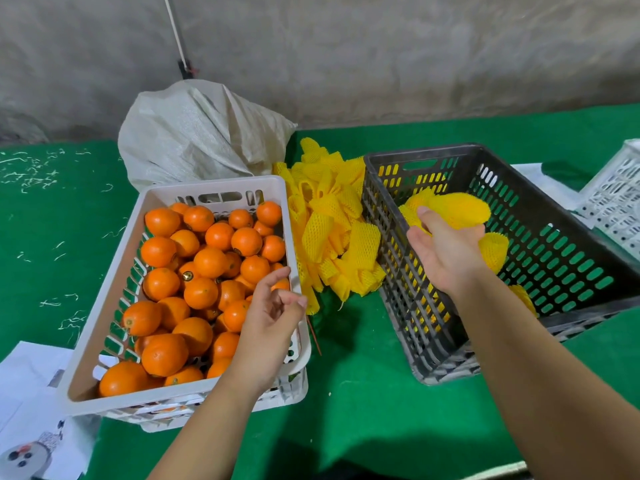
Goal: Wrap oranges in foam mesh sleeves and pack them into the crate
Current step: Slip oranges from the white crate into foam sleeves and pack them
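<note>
Head view shows the right hand [446, 247] over the black crate [588, 237], fingers loose and spread, palm turned up; a wrapped orange [457, 209] in its yellow sleeve sits just beyond the fingertips, blurred, and I cannot tell if the fingers touch it or if it is already free. Other wrapped fruit [493, 251] lie under and to the right of that hand, on the crate floor. The left hand [266, 327] hangs above the white tray [104, 306], fingers loosely curled and holding nothing; the bare oranges [194, 265] are to the left of and below its fingertips. The pile of empty sleeves [332, 230] lies between the two hands. In my judgement the main risk is at the right hand: if the orange leaves the fingers with speed, it may bounce on the hard slotted floor, bruise, or slide half out of its sleeve. The crate also seems tilted, its near end resting on something pale, so fruit may roll to one side. At the left hand, a quick grab may push a neighbour orange over the tray rim. The surface is a green cloth [363, 393] with small pale scraps far left of the fingers; papers [27, 393] lie at the near left corner. Behind stand a woven sack [197, 133] and a rough grey wall [381, 57].
</note>
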The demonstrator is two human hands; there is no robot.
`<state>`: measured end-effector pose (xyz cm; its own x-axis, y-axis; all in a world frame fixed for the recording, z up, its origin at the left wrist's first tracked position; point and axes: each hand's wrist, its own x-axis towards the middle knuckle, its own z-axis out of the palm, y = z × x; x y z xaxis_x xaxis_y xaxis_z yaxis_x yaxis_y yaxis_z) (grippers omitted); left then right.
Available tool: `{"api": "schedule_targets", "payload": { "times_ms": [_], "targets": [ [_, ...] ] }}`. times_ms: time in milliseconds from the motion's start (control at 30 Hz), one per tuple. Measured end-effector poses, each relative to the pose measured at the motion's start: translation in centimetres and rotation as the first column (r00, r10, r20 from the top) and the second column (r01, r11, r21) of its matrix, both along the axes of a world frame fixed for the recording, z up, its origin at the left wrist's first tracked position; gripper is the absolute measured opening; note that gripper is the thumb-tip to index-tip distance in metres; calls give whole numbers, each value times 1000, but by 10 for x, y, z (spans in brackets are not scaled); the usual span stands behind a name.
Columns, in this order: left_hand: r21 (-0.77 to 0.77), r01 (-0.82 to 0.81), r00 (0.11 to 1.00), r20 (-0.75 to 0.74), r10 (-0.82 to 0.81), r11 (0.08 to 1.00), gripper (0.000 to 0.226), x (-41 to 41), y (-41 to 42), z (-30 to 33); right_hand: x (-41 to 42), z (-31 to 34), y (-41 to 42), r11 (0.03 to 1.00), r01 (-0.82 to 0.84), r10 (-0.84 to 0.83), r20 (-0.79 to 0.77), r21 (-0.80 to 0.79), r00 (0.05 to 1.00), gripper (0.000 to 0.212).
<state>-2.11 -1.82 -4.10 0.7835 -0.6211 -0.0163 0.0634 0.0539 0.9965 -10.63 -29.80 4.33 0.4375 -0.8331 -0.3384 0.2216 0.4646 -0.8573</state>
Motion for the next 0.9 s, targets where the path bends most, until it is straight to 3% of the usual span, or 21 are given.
{"api": "schedule_targets", "payload": {
  "times_ms": [67,133,233,300,333,400,467,533,600,700,800,900],
  "targets": [
    [23,3,1000,-17,-2,1000,41,1,-1,0,3,-4,6,993,-60,53,-71,-106,996,121],
    [45,-10,999,-39,12,999,38,2,-1,1,3,-12,15,934,-156,88,-214,-322,973,105],
    [99,-24,995,-90,33,995,35,1,-3,5,7,-31,32,651,-462,133,-508,-603,851,77],
    [140,-39,983,-171,63,989,30,6,-4,8,14,-50,42,469,-669,138,-700,-577,701,62],
    [174,-26,981,-187,59,984,28,11,-3,9,18,-59,48,426,-747,160,-770,-510,618,59],
    [328,17,1000,-23,-10,944,27,31,4,12,27,-75,59,380,-857,224,-864,-349,451,59],
    [544,-28,953,268,-142,838,37,57,13,10,36,-85,69,331,-909,246,-907,-253,342,59],
    [748,-196,830,471,-299,634,52,79,21,-1,51,-90,75,300,-928,269,-914,-220,304,59],
    [882,-272,819,422,-389,385,65,92,27,-14,69,-90,79,286,-933,284,-911,-217,299,60],
    [991,-64,877,113,-467,121,93,96,30,-33,96,-86,79,312,-917,280,-899,-246,337,60],
    [995,-91,852,102,-514,46,99,95,24,-44,119,-87,73,359,-903,296,-888,-237,351,57],
    [974,-224,821,198,-535,16,77,96,20,-42,132,-99,70,401,-882,356,-845,-248,400,55]
  ]
}}
